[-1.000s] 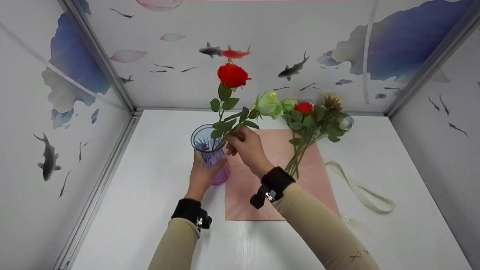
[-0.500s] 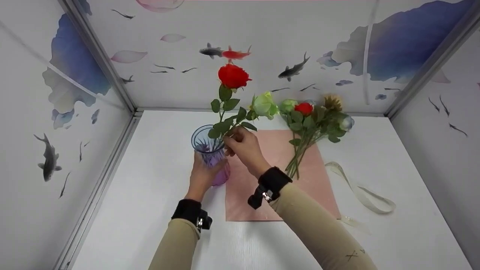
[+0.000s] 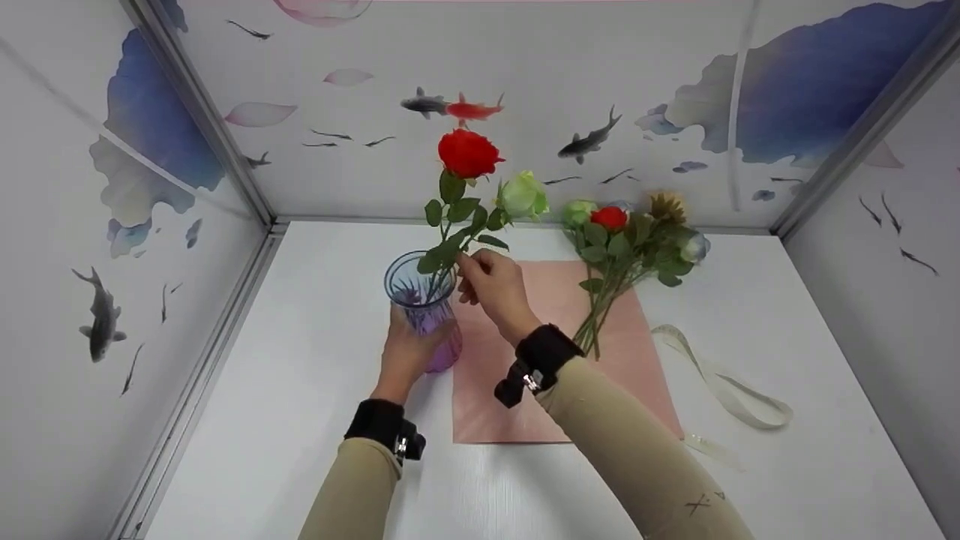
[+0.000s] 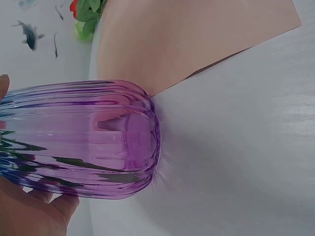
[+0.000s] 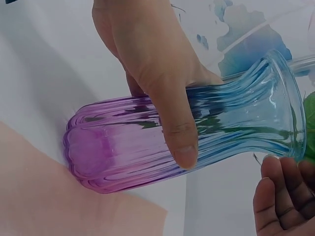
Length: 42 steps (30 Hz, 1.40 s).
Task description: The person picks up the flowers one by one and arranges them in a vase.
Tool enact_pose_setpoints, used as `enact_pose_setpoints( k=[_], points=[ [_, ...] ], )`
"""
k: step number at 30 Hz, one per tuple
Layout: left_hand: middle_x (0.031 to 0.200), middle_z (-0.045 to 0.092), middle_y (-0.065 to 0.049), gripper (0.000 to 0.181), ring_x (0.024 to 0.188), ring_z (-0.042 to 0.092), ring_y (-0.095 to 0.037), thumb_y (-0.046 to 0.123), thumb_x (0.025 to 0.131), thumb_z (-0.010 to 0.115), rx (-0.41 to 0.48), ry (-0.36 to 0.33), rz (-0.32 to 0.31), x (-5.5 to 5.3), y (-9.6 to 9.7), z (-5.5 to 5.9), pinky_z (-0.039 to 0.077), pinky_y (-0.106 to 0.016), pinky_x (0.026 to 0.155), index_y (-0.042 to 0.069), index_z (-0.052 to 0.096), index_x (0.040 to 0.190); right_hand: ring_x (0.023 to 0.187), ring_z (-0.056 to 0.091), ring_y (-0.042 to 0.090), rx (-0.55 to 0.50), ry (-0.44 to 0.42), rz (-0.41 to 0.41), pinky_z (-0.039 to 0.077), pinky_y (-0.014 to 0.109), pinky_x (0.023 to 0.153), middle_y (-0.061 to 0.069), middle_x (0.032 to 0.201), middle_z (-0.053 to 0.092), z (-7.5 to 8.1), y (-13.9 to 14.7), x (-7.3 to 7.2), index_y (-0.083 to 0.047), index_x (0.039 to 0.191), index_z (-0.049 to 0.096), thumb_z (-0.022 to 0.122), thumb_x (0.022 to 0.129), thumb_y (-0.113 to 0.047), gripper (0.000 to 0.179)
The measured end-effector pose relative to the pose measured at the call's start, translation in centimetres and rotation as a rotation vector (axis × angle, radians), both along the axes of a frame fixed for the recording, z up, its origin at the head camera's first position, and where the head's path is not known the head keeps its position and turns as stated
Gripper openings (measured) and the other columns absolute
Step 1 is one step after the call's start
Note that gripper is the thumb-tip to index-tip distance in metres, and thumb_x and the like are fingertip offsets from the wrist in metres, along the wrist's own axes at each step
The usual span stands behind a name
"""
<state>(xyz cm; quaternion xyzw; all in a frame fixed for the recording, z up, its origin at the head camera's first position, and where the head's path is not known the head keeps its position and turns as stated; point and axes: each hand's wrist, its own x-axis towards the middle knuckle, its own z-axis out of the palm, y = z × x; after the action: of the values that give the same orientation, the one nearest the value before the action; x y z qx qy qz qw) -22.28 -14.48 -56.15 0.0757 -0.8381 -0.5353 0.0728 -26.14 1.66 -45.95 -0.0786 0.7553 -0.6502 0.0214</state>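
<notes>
My left hand (image 3: 409, 349) grips the waist of a ribbed glass vase (image 5: 142, 132), blue at its mouth and purple at its base. Its thumb lies across the glass in the right wrist view. A red rose (image 3: 469, 154) stands with its stem in the vase. Beside it a pale green rose (image 3: 523, 196) leans to the right, its stem also running into the mouth. At the right of the rim, my right hand (image 3: 495, 289) pinches the green rose's stem among the leaves; the fingertips' contact is partly hidden.
A pink paper sheet (image 3: 510, 390) lies on the white table (image 3: 262, 420) right of the vase. Across its back right rests a bunch of flowers (image 3: 626, 247) with long stems. A cream ribbon (image 3: 735, 397) curls farther right. Printed walls enclose the table.
The green rose has swung left and now stands more upright, near the red rose. My right hand has shifted slightly at the rim. The left hand and vase stay put.
</notes>
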Motion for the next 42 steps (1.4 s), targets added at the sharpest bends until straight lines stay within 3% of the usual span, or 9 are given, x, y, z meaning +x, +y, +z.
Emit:
enact_pose_setpoints(
  k=[5, 10, 15, 19, 24, 32, 42],
  points=[
    [0.156, 0.042, -0.013, 0.103, 0.143, 0.044, -0.029, 0.040, 0.083, 0.081, 0.016, -0.007, 0.001, 0.0, 0.1, 0.1, 0.035, -0.051, 0.118, 0.017, 0.015, 0.159, 0.054, 0.063, 0.017, 0.097, -0.037, -0.004, 0.052, 0.028, 0.053, 0.006, 0.063, 0.062, 0.2, 0.2, -0.3, -0.004, 0.072, 0.065, 0.062, 0.102, -0.040, 0.047],
    [0.156, 0.042, -0.012, 0.103, 0.143, 0.044, -0.030, 0.042, 0.084, 0.079, 0.015, -0.023, 0.003, 0.0, 0.1, 0.1, 0.035, -0.053, 0.117, 0.017, 0.015, 0.159, 0.046, 0.061, 0.021, 0.239, -0.018, 0.012, 0.044, 0.025, 0.044, 0.003, 0.053, 0.057, 0.7, 0.4, -0.5, -0.006, 0.063, 0.064, 0.059, 0.102, -0.048, 0.058],
    [0.154, 0.045, -0.014, 0.101, 0.141, 0.046, -0.030, 0.041, 0.083, 0.080, 0.014, -0.013, 0.011, 0.1, 0.1, 0.0, 0.037, -0.051, 0.116, 0.016, 0.018, 0.158, 0.044, 0.059, 0.020, 0.244, -0.031, 0.048, 0.045, 0.027, 0.045, 0.003, 0.051, 0.057, 0.2, 1.0, -0.4, -0.007, 0.060, 0.062, 0.057, 0.101, -0.051, 0.061],
    [0.153, 0.045, -0.014, 0.098, 0.140, 0.047, -0.030, 0.042, 0.083, 0.079, -0.010, -0.008, 0.007, 0.0, 0.2, 0.0, 0.037, -0.051, 0.117, 0.014, 0.019, 0.156, 0.051, 0.063, 0.032, 0.239, -0.021, 0.078, 0.051, 0.036, 0.051, 0.005, 0.053, 0.058, -0.8, 2.0, -0.2, -0.006, 0.062, 0.063, 0.056, 0.102, -0.052, 0.062],
    [0.154, 0.044, -0.014, 0.103, 0.142, 0.046, -0.031, 0.043, 0.081, 0.080, 0.011, -0.031, 0.015, 0.1, 0.2, 0.1, 0.035, -0.052, 0.117, 0.016, 0.018, 0.158, 0.064, 0.064, 0.046, 0.244, -0.039, 0.075, 0.050, 0.035, 0.053, 0.008, 0.056, 0.059, -2.3, 3.9, -0.3, -0.005, 0.064, 0.063, 0.055, 0.103, -0.051, 0.060],
    [0.151, 0.047, -0.018, 0.102, 0.139, 0.048, -0.033, 0.036, 0.080, 0.082, 0.031, 0.015, 0.013, 0.1, 0.1, 0.0, 0.037, -0.050, 0.116, 0.010, 0.020, 0.157, 0.055, 0.064, 0.026, 0.298, -0.071, 0.028, 0.052, 0.033, 0.055, 0.014, 0.064, 0.063, -4.7, 7.1, -0.9, 0.001, 0.073, 0.066, 0.057, 0.104, -0.045, 0.056],
    [0.156, 0.041, -0.019, 0.106, 0.142, 0.044, -0.034, 0.041, 0.082, 0.081, -0.003, -0.010, 0.005, 0.3, 0.1, 0.3, 0.036, -0.052, 0.117, 0.009, 0.016, 0.159, 0.069, 0.068, 0.030, 0.456, -0.080, -0.040, 0.052, 0.030, 0.058, 0.014, 0.076, 0.065, -7.0, 11.8, -1.2, -0.004, 0.087, 0.066, 0.058, 0.105, -0.036, 0.038]
  ],
)
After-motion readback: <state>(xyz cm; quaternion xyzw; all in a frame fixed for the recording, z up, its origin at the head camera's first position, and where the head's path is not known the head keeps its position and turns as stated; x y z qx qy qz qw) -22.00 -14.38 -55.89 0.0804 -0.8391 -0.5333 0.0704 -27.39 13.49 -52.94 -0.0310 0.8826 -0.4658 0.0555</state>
